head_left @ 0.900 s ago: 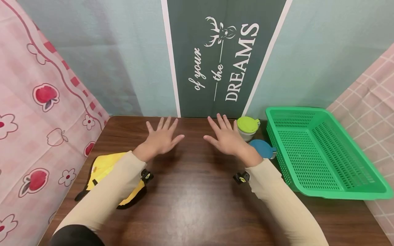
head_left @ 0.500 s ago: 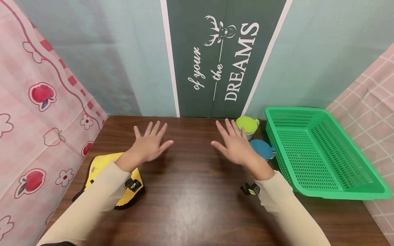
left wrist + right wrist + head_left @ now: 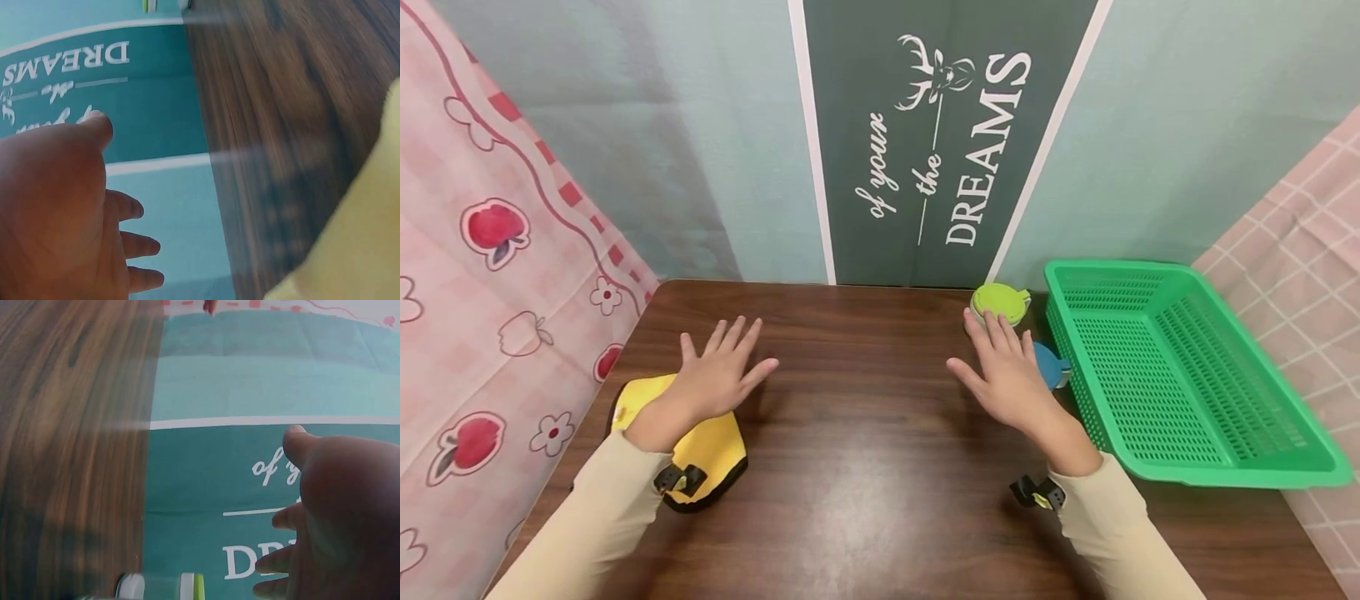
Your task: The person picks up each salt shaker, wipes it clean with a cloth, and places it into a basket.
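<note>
My left hand (image 3: 711,379) hovers palm down with spread fingers above the table's left side, holding nothing. Partly under that hand and forearm lies a yellow cloth item with black edging (image 3: 718,446), its kind hidden by the arm. On the right, my right hand (image 3: 1007,375) is also spread and holds nothing. Its fingertips overlap a jar with a lime-green lid (image 3: 1002,302) in the head view. Just behind the hand's outer edge shows a blue-lidded container (image 3: 1051,367), partly covered. In the right wrist view the lime-lidded jar (image 3: 159,586) appears at the bottom edge.
A green perforated plastic basket (image 3: 1232,475) stands at the right of the brown wooden table (image 3: 850,467), beside both lidded containers. A printed curtain (image 3: 917,167) rises along the table's back edge, with pink cloths (image 3: 497,333) on the sides.
Both hands have moved apart and back toward the body, the left one leftward over the yellow item, the right one rightward in front of the lidded containers. Fingers stay spread.
</note>
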Tool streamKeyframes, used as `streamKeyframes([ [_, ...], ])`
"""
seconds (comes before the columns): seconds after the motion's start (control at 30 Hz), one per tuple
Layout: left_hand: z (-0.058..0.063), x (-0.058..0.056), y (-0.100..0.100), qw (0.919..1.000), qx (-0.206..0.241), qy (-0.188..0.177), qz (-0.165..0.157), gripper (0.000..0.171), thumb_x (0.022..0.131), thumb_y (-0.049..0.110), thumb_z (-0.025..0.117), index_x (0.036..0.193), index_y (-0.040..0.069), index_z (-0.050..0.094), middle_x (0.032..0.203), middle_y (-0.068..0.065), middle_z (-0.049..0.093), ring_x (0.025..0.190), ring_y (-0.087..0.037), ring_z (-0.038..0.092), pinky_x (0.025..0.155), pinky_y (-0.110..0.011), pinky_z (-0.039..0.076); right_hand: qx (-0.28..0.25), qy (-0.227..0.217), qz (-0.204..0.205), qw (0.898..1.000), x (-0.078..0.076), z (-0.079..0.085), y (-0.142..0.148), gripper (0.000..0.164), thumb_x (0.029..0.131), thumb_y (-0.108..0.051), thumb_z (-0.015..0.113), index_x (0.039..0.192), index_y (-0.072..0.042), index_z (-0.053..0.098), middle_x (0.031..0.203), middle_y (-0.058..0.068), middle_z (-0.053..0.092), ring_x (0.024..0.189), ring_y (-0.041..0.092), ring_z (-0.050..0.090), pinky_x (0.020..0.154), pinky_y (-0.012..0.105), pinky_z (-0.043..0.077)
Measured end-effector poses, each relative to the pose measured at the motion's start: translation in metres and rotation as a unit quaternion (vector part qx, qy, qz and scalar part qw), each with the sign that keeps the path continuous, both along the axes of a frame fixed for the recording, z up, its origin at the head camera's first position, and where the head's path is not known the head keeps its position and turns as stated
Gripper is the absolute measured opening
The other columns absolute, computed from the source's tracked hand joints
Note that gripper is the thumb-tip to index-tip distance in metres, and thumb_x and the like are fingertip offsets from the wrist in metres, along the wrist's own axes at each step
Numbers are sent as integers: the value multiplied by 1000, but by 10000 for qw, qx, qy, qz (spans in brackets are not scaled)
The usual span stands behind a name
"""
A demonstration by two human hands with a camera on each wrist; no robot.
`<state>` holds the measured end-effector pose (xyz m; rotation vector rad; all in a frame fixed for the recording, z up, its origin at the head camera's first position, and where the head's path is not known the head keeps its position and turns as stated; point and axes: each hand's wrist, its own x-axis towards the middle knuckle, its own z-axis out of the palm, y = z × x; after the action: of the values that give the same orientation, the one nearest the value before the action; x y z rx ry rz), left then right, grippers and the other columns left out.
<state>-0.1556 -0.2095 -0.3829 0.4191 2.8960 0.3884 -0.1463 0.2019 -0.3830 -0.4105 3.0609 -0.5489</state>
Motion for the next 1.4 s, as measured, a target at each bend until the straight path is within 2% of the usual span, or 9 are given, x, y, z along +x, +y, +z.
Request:
streamKeyframes([
  [0.4,-13,12,-46,9989,223,-154,390,85,105,61,32,161,0,14,162,-34,14,148,-56,7,102,-82,-10,-546,388,-417,9969,10,-11,29,75,105,-47,49,160,-2,24,160,33,23,150,50,14,115,70,5],
  [0.73,-32,20,-77,9964,232,-337,743,88,104,61,35,158,-7,20,158,-39,17,143,-62,12,99,-86,-3,-692,837,-792,9909,16,-26,45,73,104,-41,55,155,4,31,154,37,30,145,56,21,115,70,8],
  [0.87,-40,25,-83,9956,301,-457,766,91,102,62,41,156,-9,23,156,-41,19,141,-64,14,99,-86,1,-653,803,-881,9907,18,-32,48,76,100,-36,63,154,6,31,154,39,28,144,57,22,114,70,13],
  [1.03,-49,29,-85,9944,452,-549,780,94,99,62,48,156,-9,23,156,-42,19,141,-64,14,101,-84,5,-635,677,-997,9907,18,-38,50,80,96,-35,68,155,5,30,154,39,26,143,58,20,109,75,14],
  [1.23,-57,34,-87,9956,499,-374,705,95,97,59,56,155,-10,25,155,-42,20,142,-62,16,101,-83,9,-723,546,-1024,9906,18,-44,52,80,95,-34,69,155,3,31,157,37,23,145,56,16,106,79,13],
  [1.4,-62,36,-86,9959,493,-335,682,95,97,58,57,155,-11,24,155,-43,19,142,-63,15,102,-83,9,-604,685,-981,9910,18,-51,54,80,94,-33,70,155,1,32,158,35,22,145,55,16,103,80,17],
])
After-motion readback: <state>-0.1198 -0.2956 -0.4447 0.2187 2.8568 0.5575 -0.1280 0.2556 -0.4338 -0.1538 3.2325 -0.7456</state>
